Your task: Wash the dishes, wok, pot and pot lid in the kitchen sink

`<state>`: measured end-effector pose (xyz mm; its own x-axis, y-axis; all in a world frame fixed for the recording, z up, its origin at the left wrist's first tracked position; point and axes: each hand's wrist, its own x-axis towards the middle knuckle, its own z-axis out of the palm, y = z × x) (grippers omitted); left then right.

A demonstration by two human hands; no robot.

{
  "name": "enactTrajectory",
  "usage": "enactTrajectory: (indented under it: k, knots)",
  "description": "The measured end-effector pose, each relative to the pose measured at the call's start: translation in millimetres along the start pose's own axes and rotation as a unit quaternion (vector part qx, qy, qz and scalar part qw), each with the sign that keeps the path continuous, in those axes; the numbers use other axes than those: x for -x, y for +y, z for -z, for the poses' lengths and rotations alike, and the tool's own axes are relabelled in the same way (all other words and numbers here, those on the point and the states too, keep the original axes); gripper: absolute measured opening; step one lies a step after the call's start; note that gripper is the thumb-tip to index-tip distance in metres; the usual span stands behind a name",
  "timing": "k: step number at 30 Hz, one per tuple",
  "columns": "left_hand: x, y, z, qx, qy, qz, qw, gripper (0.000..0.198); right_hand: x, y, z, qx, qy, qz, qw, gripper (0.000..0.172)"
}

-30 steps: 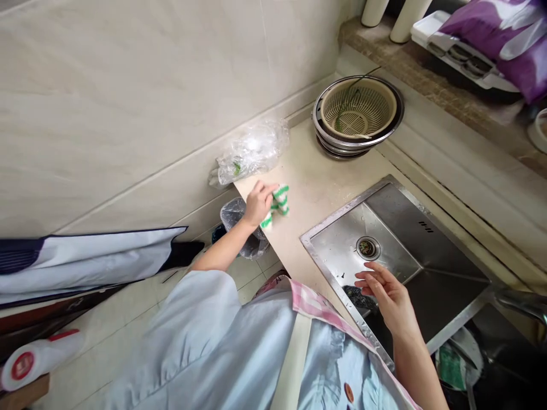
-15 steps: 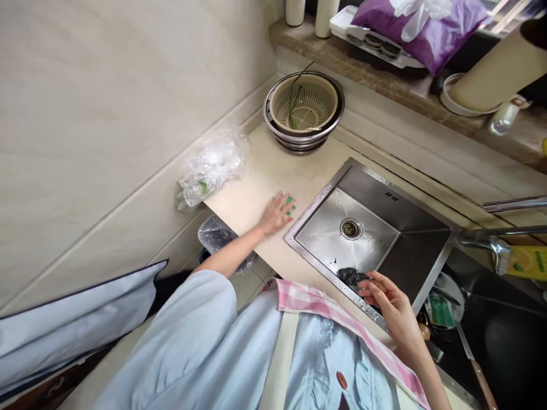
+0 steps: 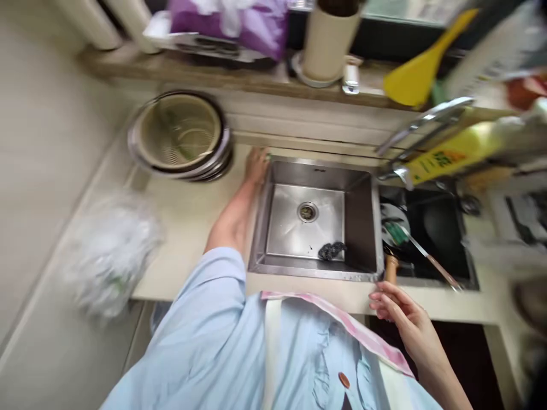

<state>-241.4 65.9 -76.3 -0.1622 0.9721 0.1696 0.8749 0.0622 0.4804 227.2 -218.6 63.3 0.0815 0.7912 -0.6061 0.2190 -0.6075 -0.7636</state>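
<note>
My left hand lies on the pale counter just left of the steel sink, near its back corner. Its fingers look stretched out, though slightly blurred, and a green spot shows by the fingertips. Over the counter's front edge, below the sink's right front corner, hovers my right hand, fingers loosely bent and apart, with nothing visible in them. Inside the sink, a dark crumpled scrubber-like clump sits near the front, and a round drain is in the middle.
Left of my left hand stand stacked bowls with a beige colander on top. A crumpled clear plastic bag sits at the counter's left edge. The dark second basin holds a green-headed brush. A faucet and yellow bottle stand behind.
The view has swung right. My left hand has moved over the counter toward the back, alongside the sink. My right hand has shifted from above the sink's front rim to the right.
</note>
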Motion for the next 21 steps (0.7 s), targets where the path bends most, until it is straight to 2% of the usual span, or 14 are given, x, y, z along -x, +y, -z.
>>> enactTrajectory:
  k: [2, 4, 7, 9, 12, 16, 19, 21]
  knots:
    - [-14.3, 5.0, -0.4, 0.012, -0.024, -0.019, 0.999, 0.044, 10.2, 3.7, -2.7, -0.038, 0.033, -0.002, 0.999, 0.063]
    - [-12.0, 1.6, -0.4, 0.02, -0.023, -0.038, 0.999, 0.044, 12.3, 5.2, -8.3, -0.071, 0.045, -0.003, 0.996, 0.06]
    - [22.3, -10.3, 5.3, 0.017, -0.02, -0.081, 0.996, 0.046, 5.8, 6.0, -18.5, -0.104, 0.022, 0.009, 0.994, 0.054]
    - [63.7, -15.6, 14.4, 0.019, -0.022, -0.093, 0.995, 0.048, 1.6, 8.1, -24.8, -0.114, -0.011, 0.03, 0.993, 0.05]
    - [141.3, -16.8, 30.9, 0.007, -0.019, -0.083, 0.996, 0.05, 1.9, 16.5, -28.1, -0.117, -0.054, 0.061, 0.99, 0.044]
    - [248.1, -9.5, 43.6, -0.033, 0.022, -0.022, 0.999, 0.056, 12.5, 37.2, -13.5, -0.125, -0.064, 0.058, 0.988, 0.039]
    - [318.5, 10.5, 40.0, -0.056, 0.045, 0.046, 0.996, 0.06, 22.1, 54.8, 6.7, -0.123, -0.066, 0.054, 0.989, 0.04]
    - [355.7, 34.5, 29.2, -0.07, 0.056, 0.079, 0.993, 0.062, 27.9, 65.6, 21.1, -0.116, -0.069, 0.05, 0.99, 0.041]
